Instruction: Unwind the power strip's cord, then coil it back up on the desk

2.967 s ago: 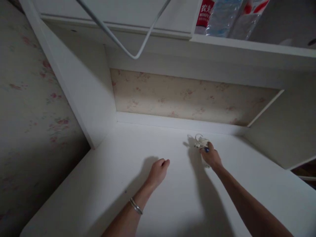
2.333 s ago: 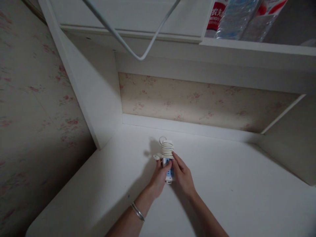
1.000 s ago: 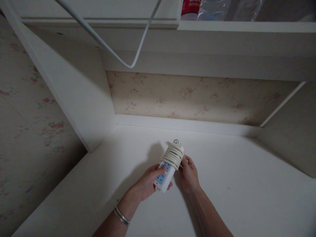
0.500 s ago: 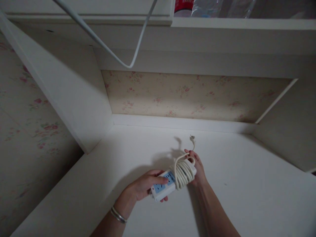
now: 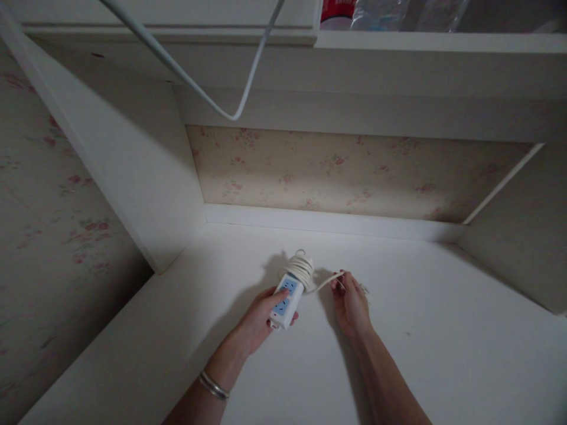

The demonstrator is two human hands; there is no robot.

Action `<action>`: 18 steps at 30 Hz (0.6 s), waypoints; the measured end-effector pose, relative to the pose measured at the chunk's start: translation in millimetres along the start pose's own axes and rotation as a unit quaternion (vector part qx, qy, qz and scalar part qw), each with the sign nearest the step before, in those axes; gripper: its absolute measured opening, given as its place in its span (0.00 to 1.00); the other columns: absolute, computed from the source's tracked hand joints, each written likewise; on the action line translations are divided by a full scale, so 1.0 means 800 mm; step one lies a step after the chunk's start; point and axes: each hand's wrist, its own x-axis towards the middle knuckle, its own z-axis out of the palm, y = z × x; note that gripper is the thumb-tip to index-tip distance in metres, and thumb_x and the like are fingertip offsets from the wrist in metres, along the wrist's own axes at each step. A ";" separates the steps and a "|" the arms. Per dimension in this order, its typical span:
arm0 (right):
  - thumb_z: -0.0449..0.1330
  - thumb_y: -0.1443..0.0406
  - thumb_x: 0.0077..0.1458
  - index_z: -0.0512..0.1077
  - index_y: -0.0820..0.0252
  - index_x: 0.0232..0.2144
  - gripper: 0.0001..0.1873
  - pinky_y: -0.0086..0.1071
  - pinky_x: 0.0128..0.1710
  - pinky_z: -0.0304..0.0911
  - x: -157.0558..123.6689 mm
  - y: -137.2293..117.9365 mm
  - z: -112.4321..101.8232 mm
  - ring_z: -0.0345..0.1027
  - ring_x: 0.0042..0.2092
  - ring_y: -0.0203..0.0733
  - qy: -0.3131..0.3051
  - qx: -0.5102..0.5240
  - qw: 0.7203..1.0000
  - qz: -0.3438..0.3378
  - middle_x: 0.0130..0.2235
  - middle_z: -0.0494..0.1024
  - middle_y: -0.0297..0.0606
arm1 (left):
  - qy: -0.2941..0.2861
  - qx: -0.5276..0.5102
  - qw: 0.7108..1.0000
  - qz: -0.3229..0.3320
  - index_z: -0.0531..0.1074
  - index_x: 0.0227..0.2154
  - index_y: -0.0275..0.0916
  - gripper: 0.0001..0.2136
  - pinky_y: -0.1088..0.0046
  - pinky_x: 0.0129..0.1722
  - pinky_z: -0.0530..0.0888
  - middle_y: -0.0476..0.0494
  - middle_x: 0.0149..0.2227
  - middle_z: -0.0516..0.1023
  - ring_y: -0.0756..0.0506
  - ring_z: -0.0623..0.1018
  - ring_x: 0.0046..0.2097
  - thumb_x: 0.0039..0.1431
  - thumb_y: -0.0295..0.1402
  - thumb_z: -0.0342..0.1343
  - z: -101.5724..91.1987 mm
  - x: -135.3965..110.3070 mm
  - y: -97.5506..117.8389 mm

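Note:
My left hand (image 5: 259, 317) grips a white power strip (image 5: 284, 297) with blue sockets, held just above the white desk (image 5: 420, 354). Its pale cord (image 5: 302, 268) is coiled round the strip's far end. My right hand (image 5: 351, 302) pinches a loose length of that cord, which runs left from my fingers to the coil. The plug end lies just beyond my right fingers, hard to make out. A silver bangle (image 5: 213, 386) circles my left wrist.
A white side panel (image 5: 133, 165) rises at the left and floral wallpaper (image 5: 336, 171) backs the alcove. An upper shelf (image 5: 438, 41) carries plastic bottles (image 5: 381, 6). A white cable (image 5: 212, 106) hangs in a loop overhead.
My right hand brought the strip from the right to both hands. Since half a second ago the strip turned more upright, and my right hand drew a stretch of cord off the coil to the right.

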 end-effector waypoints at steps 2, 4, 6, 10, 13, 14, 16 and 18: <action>0.68 0.55 0.45 0.73 0.58 0.34 0.17 0.22 0.28 0.67 -0.005 0.003 0.005 0.66 0.28 0.29 0.001 -0.019 1.000 0.019 0.30 0.74 0.29 | 0.016 -0.021 1.000 0.006 0.73 0.41 0.31 0.15 0.73 0.27 0.73 0.39 0.32 0.78 0.46 0.78 0.29 0.54 0.35 0.60 0.000 0.001 0.001; 0.68 0.55 0.45 0.73 0.59 0.33 0.17 0.21 0.24 0.65 -0.012 0.004 0.010 0.65 0.26 0.29 -0.019 -0.072 0.996 0.052 0.28 0.73 0.30 | 0.024 -0.036 0.999 0.007 0.73 0.40 0.31 0.14 0.73 0.28 0.74 0.40 0.32 0.78 0.46 0.78 0.29 0.54 0.35 0.60 0.000 0.001 0.003; 0.67 0.55 0.47 0.72 0.61 0.32 0.16 0.21 0.20 0.61 -0.022 0.003 0.016 0.63 0.23 0.29 -0.081 -0.116 0.985 0.100 0.26 0.72 0.30 | 0.025 -0.043 0.999 0.005 0.73 0.40 0.31 0.14 0.73 0.28 0.74 0.40 0.32 0.78 0.46 0.78 0.29 0.54 0.35 0.60 0.001 0.001 0.005; 0.67 0.55 0.49 0.71 0.62 0.31 0.16 0.22 0.22 0.61 -0.039 0.003 0.026 0.64 0.24 0.29 -0.177 -0.121 0.957 0.197 0.27 0.74 0.34 | 0.018 -0.038 0.999 -0.007 0.73 0.40 0.31 0.13 0.72 0.28 0.74 0.40 0.31 0.78 0.46 0.78 0.28 0.54 0.34 0.59 0.004 -0.002 0.006; 0.68 0.57 0.46 0.70 0.61 0.29 0.15 0.23 0.26 0.64 -0.040 0.006 0.025 0.65 0.26 0.30 -0.171 -0.103 0.958 0.204 0.27 0.74 0.33 | -0.011 -0.018 0.999 -0.026 0.73 0.40 0.31 0.14 0.72 0.25 0.73 0.40 0.31 0.78 0.46 0.77 0.26 0.54 0.35 0.58 0.005 -0.006 0.006; 0.69 0.58 0.46 0.70 0.60 0.30 0.15 0.24 0.28 0.64 -0.038 0.007 0.024 0.66 0.27 0.31 -0.163 -0.091 0.963 0.192 0.27 0.74 0.33 | -0.025 -0.009 0.999 -0.034 0.73 0.40 0.31 0.14 0.73 0.24 0.72 0.40 0.30 0.78 0.46 0.77 0.25 0.54 0.35 0.58 0.005 -0.008 0.006; 0.68 0.61 0.46 0.70 0.58 0.34 0.14 0.25 0.31 0.65 -0.034 0.009 0.022 0.67 0.30 0.33 -0.146 -0.060 0.975 0.153 0.31 0.75 0.32 | -0.048 0.009 0.998 -0.047 0.74 0.39 0.30 0.14 0.73 0.23 0.72 0.39 0.31 0.78 0.47 0.77 0.24 0.53 0.34 0.57 0.004 -0.010 0.006; 0.68 0.61 0.46 0.70 0.56 0.36 0.14 0.27 0.33 0.66 -0.030 0.008 0.021 0.68 0.33 0.34 -0.122 -0.038 0.986 0.104 0.33 0.76 0.31 | -0.071 0.026 0.996 -0.055 0.74 0.39 0.31 0.14 0.73 0.23 0.73 0.40 0.30 0.77 0.47 0.76 0.24 0.52 0.34 0.58 0.003 -0.012 0.006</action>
